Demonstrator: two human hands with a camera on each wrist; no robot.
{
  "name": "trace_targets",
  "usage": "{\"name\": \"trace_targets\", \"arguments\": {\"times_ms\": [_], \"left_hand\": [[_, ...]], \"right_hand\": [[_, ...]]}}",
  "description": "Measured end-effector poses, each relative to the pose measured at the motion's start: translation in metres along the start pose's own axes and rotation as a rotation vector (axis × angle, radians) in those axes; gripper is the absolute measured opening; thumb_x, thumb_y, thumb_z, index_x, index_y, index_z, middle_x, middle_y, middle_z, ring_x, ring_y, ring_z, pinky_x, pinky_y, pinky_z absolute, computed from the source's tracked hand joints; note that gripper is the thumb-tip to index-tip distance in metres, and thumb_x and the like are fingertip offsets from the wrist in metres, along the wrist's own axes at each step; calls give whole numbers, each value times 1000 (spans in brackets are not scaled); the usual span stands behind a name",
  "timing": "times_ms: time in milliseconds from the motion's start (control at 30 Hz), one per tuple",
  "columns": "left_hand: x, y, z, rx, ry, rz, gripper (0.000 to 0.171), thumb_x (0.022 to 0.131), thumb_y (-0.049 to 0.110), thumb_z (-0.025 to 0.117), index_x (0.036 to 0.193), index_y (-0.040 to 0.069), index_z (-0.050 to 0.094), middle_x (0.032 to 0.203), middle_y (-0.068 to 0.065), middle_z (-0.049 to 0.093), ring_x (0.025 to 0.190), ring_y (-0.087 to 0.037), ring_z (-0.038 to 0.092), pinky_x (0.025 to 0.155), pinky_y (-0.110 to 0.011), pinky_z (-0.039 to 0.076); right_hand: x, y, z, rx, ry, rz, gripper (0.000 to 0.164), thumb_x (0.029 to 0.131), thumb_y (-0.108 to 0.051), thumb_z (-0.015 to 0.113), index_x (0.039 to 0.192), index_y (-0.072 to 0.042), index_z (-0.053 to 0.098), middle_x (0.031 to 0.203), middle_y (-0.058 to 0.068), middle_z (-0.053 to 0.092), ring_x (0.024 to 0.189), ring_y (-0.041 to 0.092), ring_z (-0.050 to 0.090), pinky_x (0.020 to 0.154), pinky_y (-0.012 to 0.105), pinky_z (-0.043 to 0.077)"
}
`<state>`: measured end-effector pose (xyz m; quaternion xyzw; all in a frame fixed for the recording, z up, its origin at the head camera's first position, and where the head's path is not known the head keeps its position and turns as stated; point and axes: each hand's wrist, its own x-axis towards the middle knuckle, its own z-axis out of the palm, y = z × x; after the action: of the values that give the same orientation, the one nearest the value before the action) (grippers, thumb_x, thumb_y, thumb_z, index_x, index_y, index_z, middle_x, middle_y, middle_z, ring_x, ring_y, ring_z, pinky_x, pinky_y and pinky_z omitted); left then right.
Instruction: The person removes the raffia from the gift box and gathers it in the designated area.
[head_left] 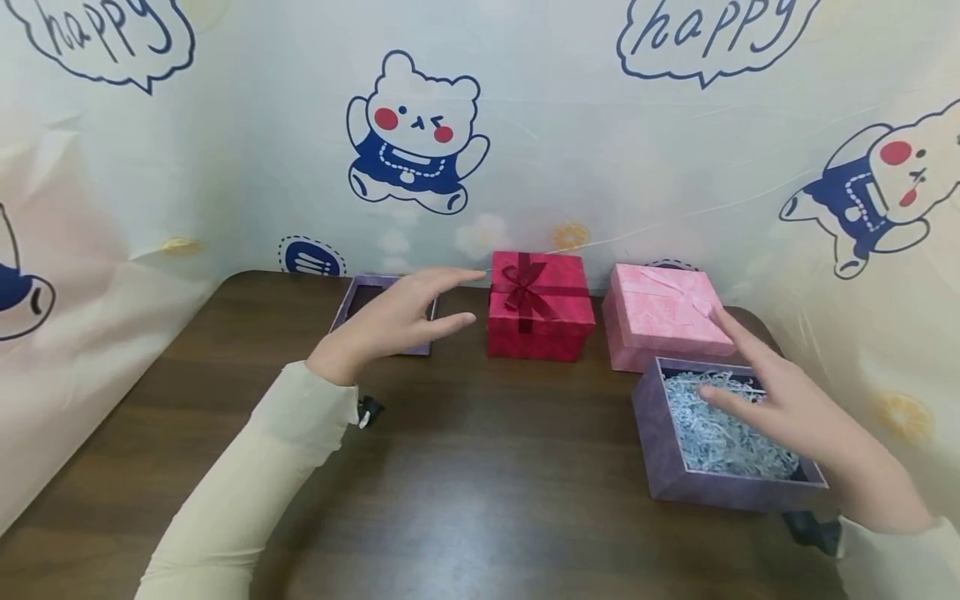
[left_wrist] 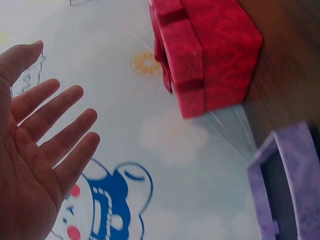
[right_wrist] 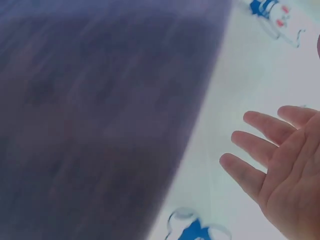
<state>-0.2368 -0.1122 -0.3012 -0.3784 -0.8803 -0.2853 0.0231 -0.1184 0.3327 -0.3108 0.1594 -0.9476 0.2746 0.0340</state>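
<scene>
My left hand (head_left: 401, 317) is raised with fingers extended and thumb apart, over the purple box lid (head_left: 345, 302) at the back left. In the left wrist view its palm and spread fingers hold nothing. A red gift box (head_left: 540, 337) with a dark red bow stands just right of those fingertips. My right hand (head_left: 787, 404), also with straight fingers, hovers over the purple box (head_left: 667, 450), which is filled with light blue shredded paper (head_left: 720, 433). That hand covers part of the box's right side. In the right wrist view the purple box wall (right_wrist: 100, 100) fills the left side.
A pink gift box (head_left: 667, 308) stands behind the purple box, right of the red one. All rest on a dark brown wooden table (head_left: 450, 467). A pale cloth (head_left: 262, 150) printed with bears hangs behind and along both sides.
</scene>
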Motion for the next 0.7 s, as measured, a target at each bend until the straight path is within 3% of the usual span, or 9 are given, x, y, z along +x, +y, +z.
{"name": "trace_targets", "arguments": {"times_ms": [67, 133, 200, 267, 433, 500, 600, 667, 700], "left_hand": [[5, 6, 4, -17, -9, 17, 59, 94, 36, 66, 148, 23, 47, 151, 1, 50, 141, -18, 45, 115, -44, 41], [10, 11, 9, -30, -27, 37, 59, 94, 36, 66, 149, 23, 47, 151, 2, 50, 141, -17, 44, 114, -43, 42], [15, 16, 15, -36, -48, 56, 60, 94, 37, 66, 149, 22, 46, 151, 2, 50, 141, -17, 45, 112, -42, 45], [22, 22, 22, -41, -72, 76, 62, 94, 38, 65, 149, 21, 46, 151, 0, 50, 140, -17, 45, 109, -40, 47], [37, 41, 39, -53, -103, 127, 64, 92, 40, 67, 149, 20, 46, 148, 0, 52, 136, -16, 47, 108, -37, 48], [44, 49, 47, -47, -113, 157, 64, 91, 40, 68, 148, 19, 47, 148, 1, 52, 137, -15, 47, 109, -35, 47], [54, 61, 59, -34, -142, 200, 63, 92, 40, 67, 148, 18, 47, 149, 1, 51, 139, -14, 45, 113, -32, 43], [60, 69, 67, -36, -159, 226, 63, 93, 40, 67, 148, 18, 48, 149, 1, 52, 140, -13, 45, 115, -29, 40], [64, 72, 72, -38, -166, 237, 62, 93, 40, 67, 148, 19, 47, 149, 2, 52, 140, -12, 45, 115, -27, 39]], "right_hand": [[-10, 13, -3, -2, 17, 16, 98, 89, -22, 74, 159, -38, 7, 168, 2, 13, 151, 40, 20, 111, 72, 24], [-19, 26, -3, -17, 37, 15, 98, 89, -19, 74, 159, -36, 8, 168, -3, 11, 155, 17, 13, 126, 46, 15], [-29, 38, -2, -38, 54, 10, 97, 89, -17, 73, 160, -33, 9, 168, -4, 10, 149, -7, 7, 120, 17, 4], [-38, 50, 0, -61, 70, -5, 98, 87, -15, 75, 160, -30, 10, 167, -11, 10, 139, -22, 5, 105, 1, 0], [-58, 73, 2, -85, 78, 3, 104, 83, -12, 78, 161, -26, 11, 162, -29, 4, 132, -28, 3, 104, 2, -4], [-65, 81, 2, -86, 68, 23, 105, 83, -12, 78, 161, -25, 9, 161, -31, 2, 132, -28, 1, 108, 8, -7], [-74, 92, 4, -86, 37, 76, 109, 82, -15, 79, 161, -26, 5, 157, -37, -2, 143, -13, -4, 125, 48, -5], [-78, 98, 7, -80, 14, 100, 111, 81, -16, 80, 161, -26, 2, 154, -40, -4, 154, 17, -3, 110, 78, 6], [-80, 100, 8, -68, 7, 104, 113, 80, -16, 80, 161, -26, 2, 154, -41, -4, 154, 17, -4, 102, 84, 8]]}}
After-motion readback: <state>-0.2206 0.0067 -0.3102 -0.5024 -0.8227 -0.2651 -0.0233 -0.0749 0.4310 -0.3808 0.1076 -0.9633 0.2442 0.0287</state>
